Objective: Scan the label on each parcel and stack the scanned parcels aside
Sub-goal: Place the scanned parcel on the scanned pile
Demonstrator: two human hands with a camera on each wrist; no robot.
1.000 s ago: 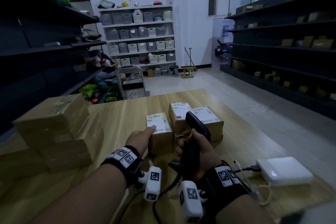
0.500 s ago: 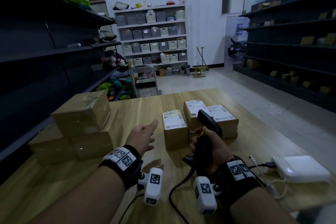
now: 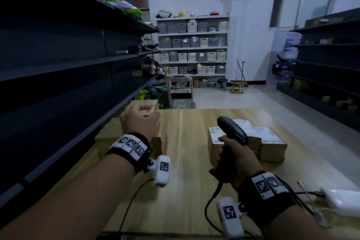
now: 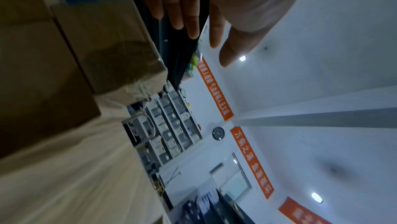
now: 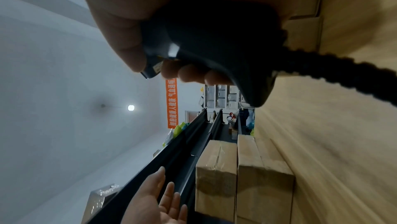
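Since a second ago the left hand [image 3: 140, 121] has let go of the nearest small brown label-topped cardboard parcel [image 3: 215, 143] and swung, fingers loose and empty, to the stack of plain taped brown boxes [image 3: 109, 136] left of it. The parcel stays unmoved on the pale wooden table [image 3: 185, 161], so it probably isn't stacked yet. The right hand [image 3: 236, 159] grips the black corded handheld scanner [image 3: 232, 132] above those labels, whose print is too blurred to read.
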